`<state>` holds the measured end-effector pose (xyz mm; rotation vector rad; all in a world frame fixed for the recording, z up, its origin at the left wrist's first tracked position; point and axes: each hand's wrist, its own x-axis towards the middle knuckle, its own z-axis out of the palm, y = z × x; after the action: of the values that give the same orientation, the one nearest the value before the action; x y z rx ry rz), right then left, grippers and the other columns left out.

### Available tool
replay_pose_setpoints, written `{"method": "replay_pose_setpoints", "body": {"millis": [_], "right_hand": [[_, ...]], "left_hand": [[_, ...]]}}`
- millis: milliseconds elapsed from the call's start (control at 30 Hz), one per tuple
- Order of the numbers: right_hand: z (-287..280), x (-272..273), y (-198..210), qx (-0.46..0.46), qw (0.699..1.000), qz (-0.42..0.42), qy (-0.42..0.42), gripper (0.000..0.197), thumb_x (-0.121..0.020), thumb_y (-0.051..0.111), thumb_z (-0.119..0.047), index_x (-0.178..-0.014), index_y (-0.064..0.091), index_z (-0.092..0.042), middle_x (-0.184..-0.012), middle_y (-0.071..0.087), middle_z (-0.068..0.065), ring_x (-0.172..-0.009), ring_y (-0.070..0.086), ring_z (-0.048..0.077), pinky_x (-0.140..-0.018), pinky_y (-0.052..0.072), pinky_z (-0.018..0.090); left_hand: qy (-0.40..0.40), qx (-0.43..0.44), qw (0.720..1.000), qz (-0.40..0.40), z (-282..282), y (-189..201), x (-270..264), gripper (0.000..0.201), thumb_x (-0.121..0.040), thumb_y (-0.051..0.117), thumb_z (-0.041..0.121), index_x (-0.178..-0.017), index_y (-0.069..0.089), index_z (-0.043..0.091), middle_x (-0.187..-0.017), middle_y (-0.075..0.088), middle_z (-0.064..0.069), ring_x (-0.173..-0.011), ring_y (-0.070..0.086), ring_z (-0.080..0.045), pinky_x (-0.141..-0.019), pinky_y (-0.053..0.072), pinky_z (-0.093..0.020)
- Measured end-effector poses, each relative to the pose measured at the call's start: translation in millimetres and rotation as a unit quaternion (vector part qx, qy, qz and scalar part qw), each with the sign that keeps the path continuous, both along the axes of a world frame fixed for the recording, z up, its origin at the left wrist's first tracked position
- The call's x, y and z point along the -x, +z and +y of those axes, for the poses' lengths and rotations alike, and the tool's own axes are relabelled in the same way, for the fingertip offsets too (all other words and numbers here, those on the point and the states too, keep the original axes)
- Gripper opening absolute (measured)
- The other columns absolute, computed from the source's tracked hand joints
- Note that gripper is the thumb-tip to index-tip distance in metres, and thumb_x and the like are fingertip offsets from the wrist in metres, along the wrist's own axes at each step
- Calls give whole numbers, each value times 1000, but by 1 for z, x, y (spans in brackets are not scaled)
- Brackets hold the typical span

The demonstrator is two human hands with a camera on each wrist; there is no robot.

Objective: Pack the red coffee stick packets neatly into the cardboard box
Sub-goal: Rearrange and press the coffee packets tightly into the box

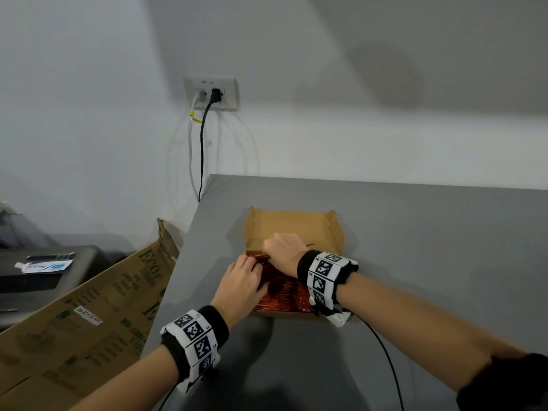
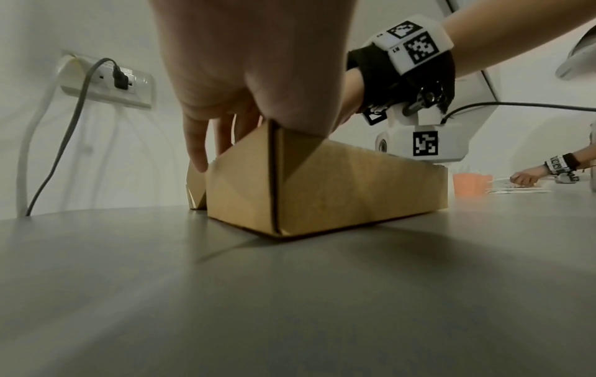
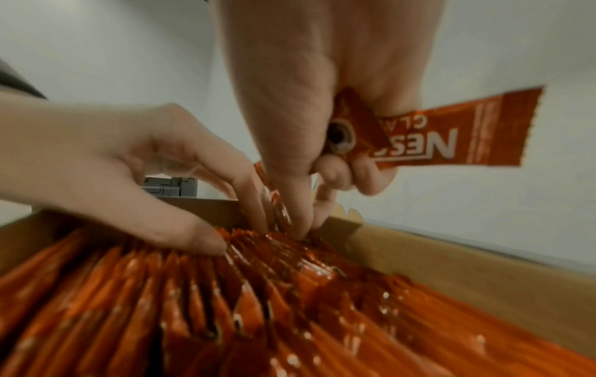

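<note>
The red coffee stick packets (image 3: 258, 306) stand on edge in a tight row that fills the near part of the cardboard box (image 1: 336, 232), and we judge the packing well along: most of what we can see is already in, while the far part of the box floor shows bare brown board. One loose packet (image 3: 451, 132) is not yet seated. Our right hand (image 1: 283, 250) holds it in a closed grip, fingers curled round its middle with the printed end sticking out to the right, while the thumb and forefinger of the same hand reach down into the far end of the row. Our left hand (image 1: 241, 281) works just beside it from the left, its fingers (image 3: 206, 237) straight and pressing on the packet tops, as if parting them to make a slot; it grasps nothing. What is left, as we read it, is to slide the held packet into that gap and square the row; whether more packets wait outside the box we cannot tell. The box sits on the grey table (image 1: 415, 292), its lid flap folded open on the far side. Off the table's left edge leans a large printed carton (image 1: 89, 321), and on the far wall a power outlet (image 1: 212, 94) carries two plugged cables.
</note>
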<state>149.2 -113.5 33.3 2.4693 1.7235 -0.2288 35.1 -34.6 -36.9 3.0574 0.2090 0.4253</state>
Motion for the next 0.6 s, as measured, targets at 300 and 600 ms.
{"method": "replay_pose_setpoints", "body": {"millis": [300,600], "right_hand": [[-6,-6,-4,-56,997,-23,-40,18,-94,44,-14,-95,59,-4,-98,64,14,-90,62,33,-64,38,33],[2,1,-1,-4,1000,-23,-11,16,-94,41,-2,-97,57,-2,-101,63,15,-92,62,33,-67,40,35]], "left_hand": [[27,-11,1000,10,0,0,-1,55,-59,81,32,-104,66,5,-104,64,-8,-90,65,-23,-67,56,-30],[5,-16,999,45,3,-9,-2,46,-76,36,38,-90,70,10,-81,64,1,-73,61,-16,-58,53,-25]]}}
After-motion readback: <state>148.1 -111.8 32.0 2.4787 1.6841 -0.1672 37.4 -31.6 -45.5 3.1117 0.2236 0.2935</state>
